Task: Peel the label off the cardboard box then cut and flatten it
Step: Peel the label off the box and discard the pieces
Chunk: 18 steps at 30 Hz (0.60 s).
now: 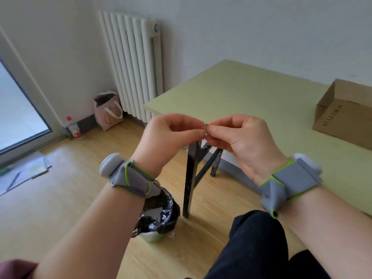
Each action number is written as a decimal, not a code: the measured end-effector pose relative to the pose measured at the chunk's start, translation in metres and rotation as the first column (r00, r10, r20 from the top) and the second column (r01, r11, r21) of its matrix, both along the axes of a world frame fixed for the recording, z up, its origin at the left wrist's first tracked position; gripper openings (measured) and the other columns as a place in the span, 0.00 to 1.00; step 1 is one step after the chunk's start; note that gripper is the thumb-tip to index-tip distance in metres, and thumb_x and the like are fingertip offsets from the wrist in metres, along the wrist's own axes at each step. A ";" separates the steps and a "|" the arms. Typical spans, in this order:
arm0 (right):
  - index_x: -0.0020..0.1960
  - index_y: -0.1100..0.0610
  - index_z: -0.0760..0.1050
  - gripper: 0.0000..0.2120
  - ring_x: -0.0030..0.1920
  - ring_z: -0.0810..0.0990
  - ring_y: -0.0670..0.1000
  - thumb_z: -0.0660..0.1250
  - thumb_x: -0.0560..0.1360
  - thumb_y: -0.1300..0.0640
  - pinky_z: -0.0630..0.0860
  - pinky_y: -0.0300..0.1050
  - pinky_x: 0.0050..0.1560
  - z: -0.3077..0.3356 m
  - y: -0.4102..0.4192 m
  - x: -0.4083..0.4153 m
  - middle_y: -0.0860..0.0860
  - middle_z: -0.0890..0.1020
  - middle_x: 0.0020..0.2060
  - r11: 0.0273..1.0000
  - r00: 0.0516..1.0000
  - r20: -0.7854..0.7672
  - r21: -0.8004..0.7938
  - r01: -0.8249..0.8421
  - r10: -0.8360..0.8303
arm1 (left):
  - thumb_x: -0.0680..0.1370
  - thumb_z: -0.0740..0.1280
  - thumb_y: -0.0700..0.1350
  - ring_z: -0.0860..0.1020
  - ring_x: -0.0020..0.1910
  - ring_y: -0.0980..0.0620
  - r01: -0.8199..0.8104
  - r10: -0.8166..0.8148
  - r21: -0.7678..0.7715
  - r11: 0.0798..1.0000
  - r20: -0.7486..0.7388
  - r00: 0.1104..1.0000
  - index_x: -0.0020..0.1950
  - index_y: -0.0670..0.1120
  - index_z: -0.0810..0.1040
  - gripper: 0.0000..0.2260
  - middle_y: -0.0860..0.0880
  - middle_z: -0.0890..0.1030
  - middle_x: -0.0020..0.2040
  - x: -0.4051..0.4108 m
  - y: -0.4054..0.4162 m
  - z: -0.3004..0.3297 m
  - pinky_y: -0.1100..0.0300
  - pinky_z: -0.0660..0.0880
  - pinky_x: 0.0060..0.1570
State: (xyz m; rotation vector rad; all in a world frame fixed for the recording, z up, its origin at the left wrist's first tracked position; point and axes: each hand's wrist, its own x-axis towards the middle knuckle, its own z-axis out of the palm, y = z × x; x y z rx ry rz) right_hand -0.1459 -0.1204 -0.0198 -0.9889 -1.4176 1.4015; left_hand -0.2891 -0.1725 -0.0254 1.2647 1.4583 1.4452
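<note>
Head view shows the left hand (171, 135) and right hand (239, 137) raised together in front of the table's near corner, fingertips meeting and pinched shut on a tiny scrap (206, 125) too small to identify. Well off to the right of both hands, the cardboard box (346, 115) lies open on the pale green table (251, 91), untouched by either hand.

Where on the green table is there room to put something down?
Most of the green table is bare, from its near-left corner across to the cardboard box at the right edge. The box fills that right side. The left hand and right hand pinch a small scrap above the front edge.
</note>
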 end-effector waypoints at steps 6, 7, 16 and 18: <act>0.42 0.59 0.81 0.07 0.40 0.83 0.54 0.70 0.68 0.69 0.81 0.48 0.49 -0.022 -0.007 -0.042 0.57 0.84 0.39 0.991 0.972 0.193 0.014 -0.136 0.131 | 0.69 0.76 0.41 0.82 0.39 0.56 -0.230 0.228 -0.058 0.971 -0.043 0.973 0.41 0.47 0.83 0.04 0.49 0.84 0.38 -0.040 -0.011 -0.030 0.60 0.80 0.47; 0.43 0.58 0.81 0.07 0.40 0.83 0.53 0.70 0.68 0.69 0.81 0.48 0.49 -0.026 -0.008 -0.048 0.56 0.84 0.39 0.988 0.966 0.212 0.002 -0.153 0.149 | 0.68 0.76 0.41 0.81 0.37 0.59 -0.275 0.271 -0.046 0.960 -0.072 0.960 0.41 0.47 0.82 0.05 0.51 0.83 0.36 -0.046 -0.012 -0.035 0.64 0.79 0.43; 0.44 0.58 0.80 0.04 0.40 0.83 0.52 0.68 0.72 0.64 0.81 0.44 0.45 -0.047 -0.008 -0.056 0.58 0.84 0.40 0.967 0.925 0.281 -0.103 -0.234 0.254 | 0.72 0.71 0.40 0.81 0.39 0.57 -0.454 0.403 -0.062 0.889 -0.364 0.840 0.38 0.56 0.81 0.10 0.54 0.84 0.39 -0.085 -0.013 -0.086 0.63 0.78 0.43; 0.44 0.58 0.79 0.04 0.39 0.83 0.51 0.68 0.72 0.64 0.80 0.43 0.43 -0.050 -0.007 -0.058 0.57 0.84 0.39 0.966 0.927 0.277 -0.113 -0.231 0.254 | 0.73 0.70 0.40 0.81 0.40 0.56 -0.461 0.395 -0.069 0.885 -0.416 0.819 0.40 0.53 0.83 0.08 0.51 0.84 0.42 -0.089 -0.010 -0.095 0.59 0.78 0.47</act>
